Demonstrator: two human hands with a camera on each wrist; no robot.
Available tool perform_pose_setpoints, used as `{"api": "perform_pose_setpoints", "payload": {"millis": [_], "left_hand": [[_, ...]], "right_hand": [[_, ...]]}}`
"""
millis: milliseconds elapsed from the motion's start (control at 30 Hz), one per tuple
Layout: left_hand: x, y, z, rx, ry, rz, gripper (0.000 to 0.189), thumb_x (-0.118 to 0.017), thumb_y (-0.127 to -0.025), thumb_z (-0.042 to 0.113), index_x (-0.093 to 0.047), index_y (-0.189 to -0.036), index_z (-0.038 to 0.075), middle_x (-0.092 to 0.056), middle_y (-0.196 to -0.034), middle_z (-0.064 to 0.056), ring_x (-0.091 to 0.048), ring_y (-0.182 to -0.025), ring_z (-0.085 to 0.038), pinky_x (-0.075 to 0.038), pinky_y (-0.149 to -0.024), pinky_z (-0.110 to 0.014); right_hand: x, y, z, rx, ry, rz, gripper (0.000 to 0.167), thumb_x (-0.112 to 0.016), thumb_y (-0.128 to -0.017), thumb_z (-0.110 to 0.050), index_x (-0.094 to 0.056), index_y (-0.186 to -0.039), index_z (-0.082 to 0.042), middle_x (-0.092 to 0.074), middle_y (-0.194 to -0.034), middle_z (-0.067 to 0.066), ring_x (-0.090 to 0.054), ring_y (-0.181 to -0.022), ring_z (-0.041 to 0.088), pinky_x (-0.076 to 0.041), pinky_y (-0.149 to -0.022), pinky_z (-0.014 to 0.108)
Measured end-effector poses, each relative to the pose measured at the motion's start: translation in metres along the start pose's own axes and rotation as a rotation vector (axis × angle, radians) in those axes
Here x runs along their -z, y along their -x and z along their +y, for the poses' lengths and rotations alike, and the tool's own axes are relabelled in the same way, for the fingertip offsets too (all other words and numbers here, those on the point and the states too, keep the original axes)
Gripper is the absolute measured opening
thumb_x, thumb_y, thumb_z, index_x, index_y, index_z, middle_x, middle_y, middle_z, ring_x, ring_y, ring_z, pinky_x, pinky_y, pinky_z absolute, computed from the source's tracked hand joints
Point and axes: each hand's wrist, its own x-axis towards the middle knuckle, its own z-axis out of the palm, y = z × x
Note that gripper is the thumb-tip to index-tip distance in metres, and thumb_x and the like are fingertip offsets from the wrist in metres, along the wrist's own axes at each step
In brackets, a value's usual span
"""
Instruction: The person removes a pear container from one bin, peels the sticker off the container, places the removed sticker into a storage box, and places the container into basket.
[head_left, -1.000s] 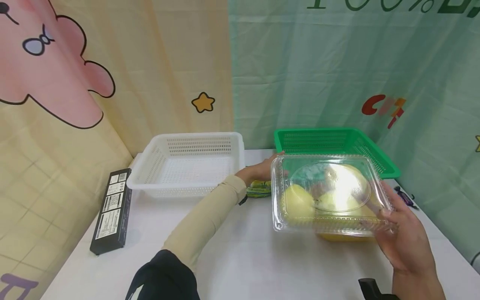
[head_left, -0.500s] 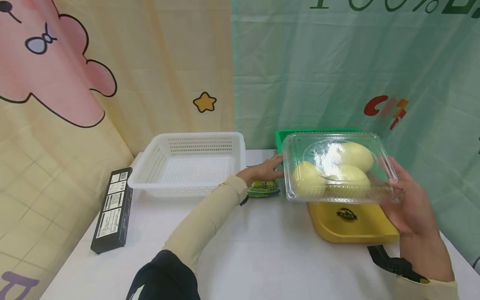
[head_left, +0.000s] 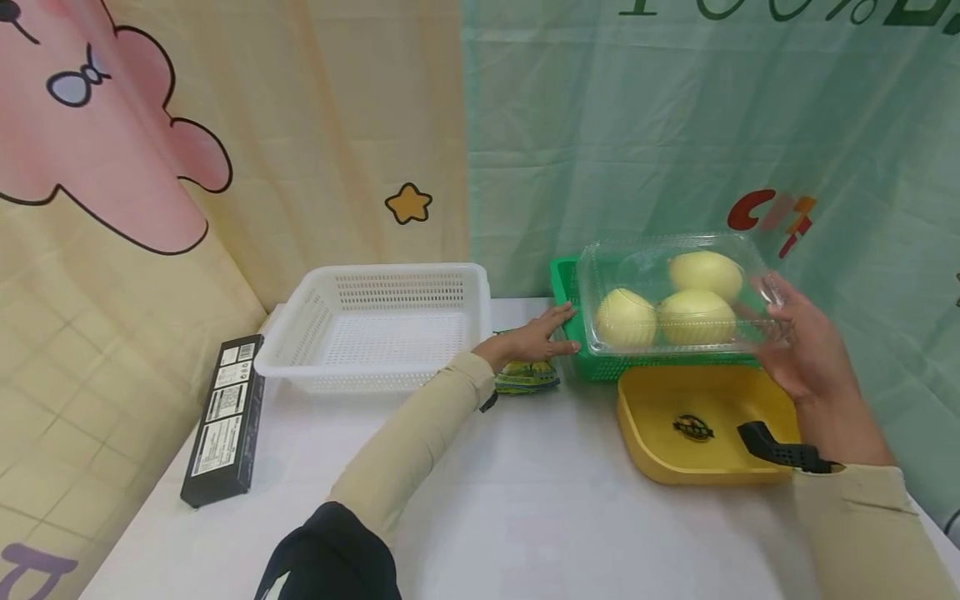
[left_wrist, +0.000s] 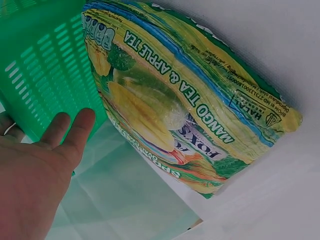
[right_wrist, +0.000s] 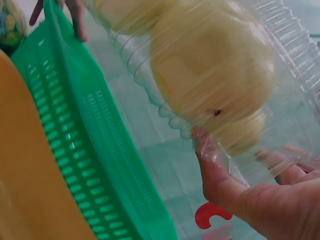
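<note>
My right hand [head_left: 806,350] grips the right end of a clear plastic clamshell box [head_left: 630,254] with three pale yellow round fruits [head_left: 696,318] inside. The box is held over the green basket [head_left: 592,367], covering most of its opening in the head view. In the right wrist view the thumb [right_wrist: 212,165] presses the box's edge. My left hand [head_left: 528,340] reaches to the basket's left side, fingertips at its rim. In the left wrist view those extended fingers [left_wrist: 75,132] lie against the green wall, beside a bag of Fox's candy [left_wrist: 150,95].
A yellow tray [head_left: 637,462] with a dark logo stands in front of the green basket. To the left are a white basket [head_left: 300,354] and a long black box [head_left: 225,417] with white labels. A printed curtain [head_left: 585,150] hangs behind the white table [head_left: 525,500].
The right hand has carried the clamshell box up and away from me, from over the yellow tray to over the green basket. The yellow tray is now uncovered. My left hand stays at the basket's rim.
</note>
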Motion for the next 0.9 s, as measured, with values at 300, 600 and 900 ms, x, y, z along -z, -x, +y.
{"api": "perform_pose_setpoints", "payload": {"millis": [300, 600, 900], "left_hand": [[0.0, -0.001, -0.001, -0.012, 0.024, -0.005, 0.072, -0.046, -0.097, 0.042, -0.007, -0.153, 0.021, 0.006, -0.161, 0.008, 0.001, -0.149, -0.024, -0.011, -0.121, -0.047], [-0.001, -0.001, -0.002, -0.012, 0.097, 0.023, 0.073, -0.049, -0.097, 0.038, -0.009, -0.153, 0.016, 0.004, -0.161, 0.003, 0.0, -0.149, -0.022, -0.017, -0.12, -0.046], [-0.002, -0.001, 0.0, -0.013, 0.113, 0.034, 0.072, -0.049, -0.097, 0.037, -0.01, -0.153, 0.014, 0.002, -0.161, 0.002, -0.002, -0.149, -0.021, -0.019, -0.12, -0.044]], "right_hand": [[0.011, -0.026, -0.009, -0.082, 0.136, 0.058, 0.056, -0.023, -0.103, -0.018, -0.001, -0.151, -0.035, 0.007, -0.159, -0.015, 0.016, -0.148, 0.024, -0.051, -0.09, 0.028], [0.029, -0.048, 0.0, -0.15, 0.196, 0.135, 0.056, -0.029, -0.103, -0.025, -0.001, -0.151, -0.037, 0.005, -0.159, -0.018, 0.017, -0.147, 0.022, -0.049, -0.078, 0.02], [0.038, -0.061, 0.009, -0.211, 0.244, 0.24, 0.062, -0.038, -0.101, -0.026, -0.003, -0.152, -0.031, 0.007, -0.158, -0.02, 0.016, -0.147, 0.021, -0.05, -0.081, 0.022]]}}
